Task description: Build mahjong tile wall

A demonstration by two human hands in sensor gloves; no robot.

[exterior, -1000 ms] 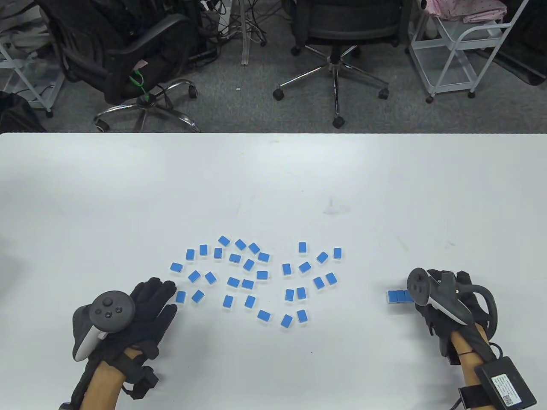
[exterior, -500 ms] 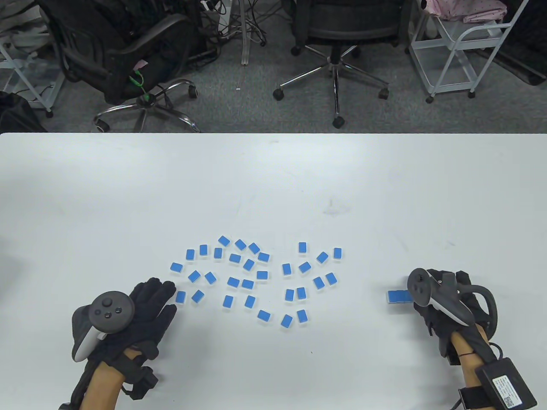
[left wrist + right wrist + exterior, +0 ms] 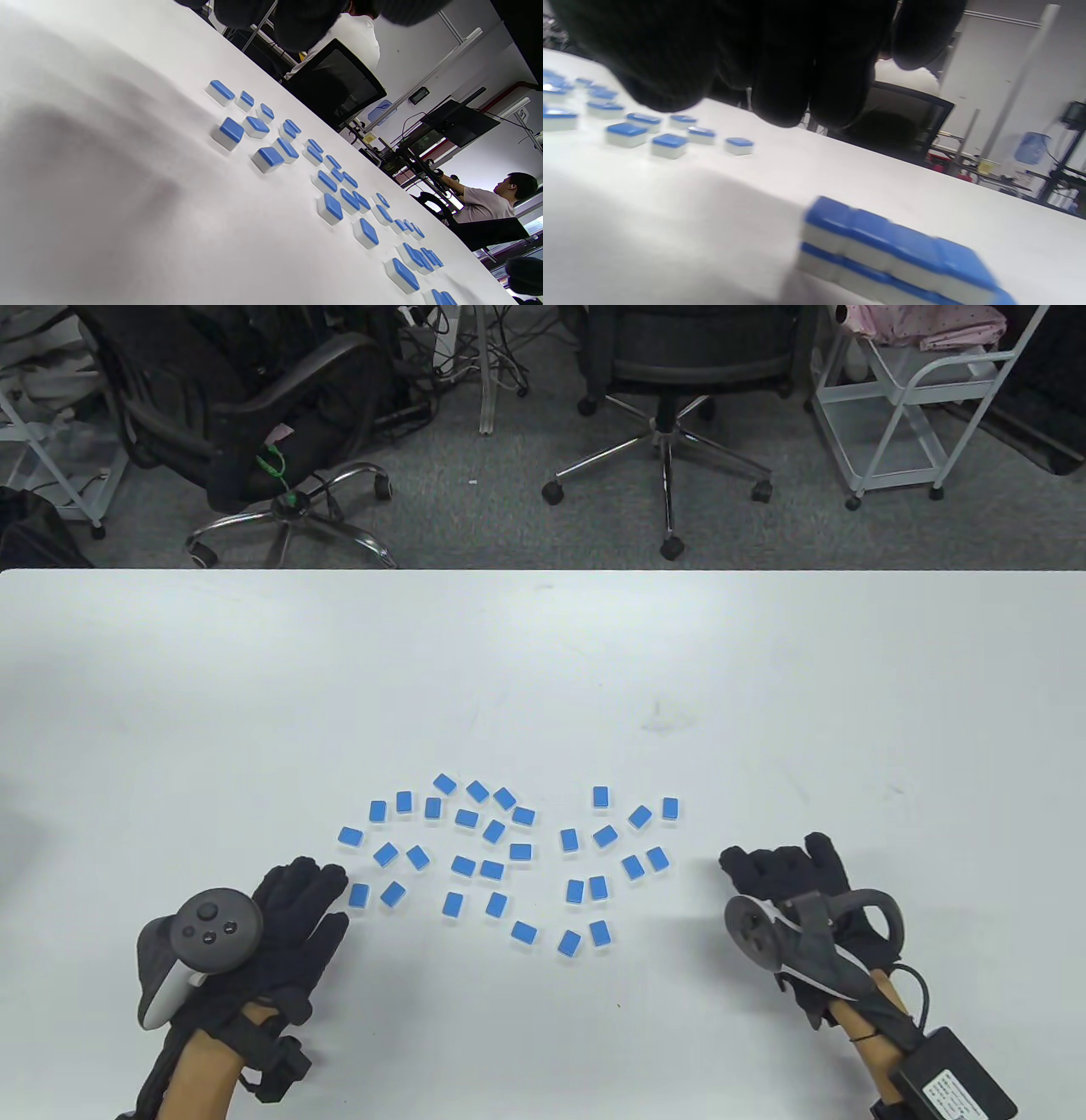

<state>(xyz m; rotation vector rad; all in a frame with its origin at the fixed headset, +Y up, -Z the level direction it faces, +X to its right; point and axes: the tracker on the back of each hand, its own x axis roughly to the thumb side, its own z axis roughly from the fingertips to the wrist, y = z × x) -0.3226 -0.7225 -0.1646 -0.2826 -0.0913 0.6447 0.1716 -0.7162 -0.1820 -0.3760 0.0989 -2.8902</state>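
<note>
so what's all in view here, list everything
table: one, white, fills the lower table view
loose tiles: about thirty, blue backs up, scattered flat between the hands
tile wall: one short stack, two tiers, blue over white, below the right fingers; covered in the table view
office chairs: two, black, beyond the table's far edge
cart: one, white, far right
seated person: one, background of the left wrist view
trackers: two, dark grey, one on each hand
left hand: black glove, flat, left of the tiles
right hand: black glove, fingers out, holding nothing
</note>
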